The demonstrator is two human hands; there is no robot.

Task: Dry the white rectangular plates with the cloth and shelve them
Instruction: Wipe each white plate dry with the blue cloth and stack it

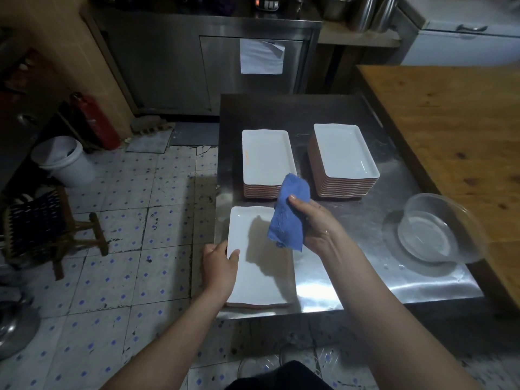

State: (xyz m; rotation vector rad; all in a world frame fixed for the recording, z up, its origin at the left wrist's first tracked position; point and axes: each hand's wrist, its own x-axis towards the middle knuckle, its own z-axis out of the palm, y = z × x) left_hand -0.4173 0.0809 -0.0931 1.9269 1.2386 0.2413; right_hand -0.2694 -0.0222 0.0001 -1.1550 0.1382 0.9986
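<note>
The left hand [218, 261] is gripping the near plate [264, 282] by its left rim, thumb curling over the top. The plate is lying flat at the front left corner of the steel table [365, 282]. The right hand [318, 229] is holding the blue cloth [288, 212] bunched between thumb and fingers. The cloth is hanging just above the plate's far right part and throwing a shadow across it, not touching as far as I can tell.

So this is looking like the drying step, with a wipe about to land. Behind, two stacks are waiting side by side but apart: a left stack [267, 156] and a taller right stack [344, 153]. Which one is dried, I cannot tell. A clear bowl [430, 237] is sitting well off to the right.

Next move, I'd judge, is bringing the cloth down flat and sweeping along the plate's length while the left hand is pinning the rim, so the plate isn't sliding off the table edge. No shelf is showing here.
</note>
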